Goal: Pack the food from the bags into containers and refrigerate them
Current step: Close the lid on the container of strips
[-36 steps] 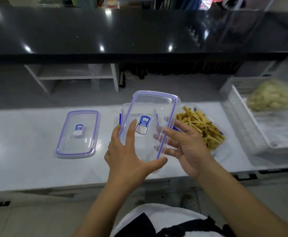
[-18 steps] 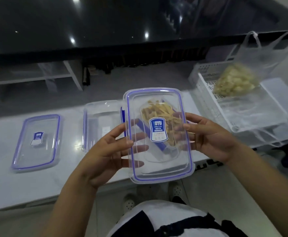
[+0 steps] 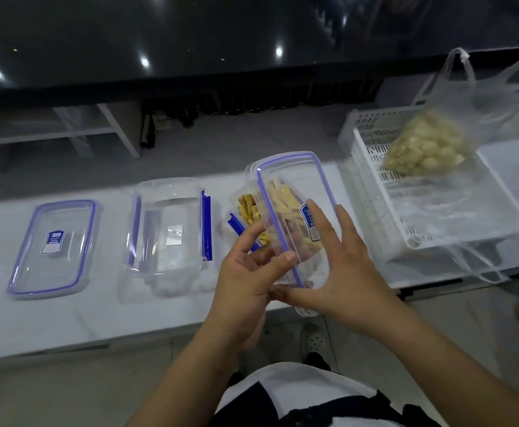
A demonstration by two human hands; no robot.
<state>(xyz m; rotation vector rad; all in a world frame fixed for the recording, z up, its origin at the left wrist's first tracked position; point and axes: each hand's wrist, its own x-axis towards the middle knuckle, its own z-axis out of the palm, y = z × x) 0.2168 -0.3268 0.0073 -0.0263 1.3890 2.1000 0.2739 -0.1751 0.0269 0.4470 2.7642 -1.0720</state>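
Note:
A clear lid with a blue seal (image 3: 295, 192) is tilted over a clear container of yellow food strips (image 3: 249, 208) on the white counter (image 3: 98, 309). My left hand (image 3: 245, 282) grips the lid's near left edge, thumb on top. My right hand (image 3: 338, 272) lies flat with straight fingers against the lid's right side. An empty clear container (image 3: 167, 229) stands to the left, and a second lid (image 3: 53, 245) lies further left. A plastic bag of pale food pieces (image 3: 424, 146) sits in a white basket (image 3: 362, 140) at the right.
A dark glossy counter (image 3: 190, 41) rises behind the white one. White shelving (image 3: 98, 131) stands on the floor beyond. The counter's near edge runs just below my hands. Loose clear plastic lies in the basket.
The lid has gone from flat in front of me to tilted over the container of strips. My right hand moved onto its right side, and the view swung left and down.

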